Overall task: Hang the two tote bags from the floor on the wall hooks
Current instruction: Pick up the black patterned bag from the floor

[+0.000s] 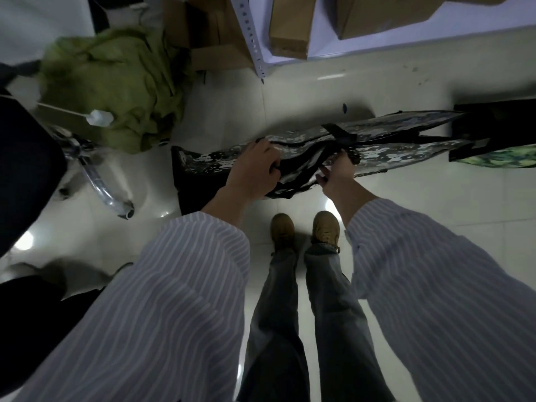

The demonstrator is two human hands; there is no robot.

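Note:
A camouflage-patterned tote bag [385, 132] with black straps lies across the white tiled floor just ahead of my feet. My left hand [255, 169] is closed on the bag's top edge near its left end. My right hand [338, 171] grips the bag's black strap at the middle. A second bag [499, 134], black with a green patterned part, sits on the floor at the right, touching the first bag's end. No wall hooks are in view.
A crumpled green cloth [116, 88] lies at the upper left beside an office chair base [98, 175]. A white perforated shelf post [252, 36] and cardboard boxes [290, 24] stand at the top. A dark chair seat [26, 163] is at the left.

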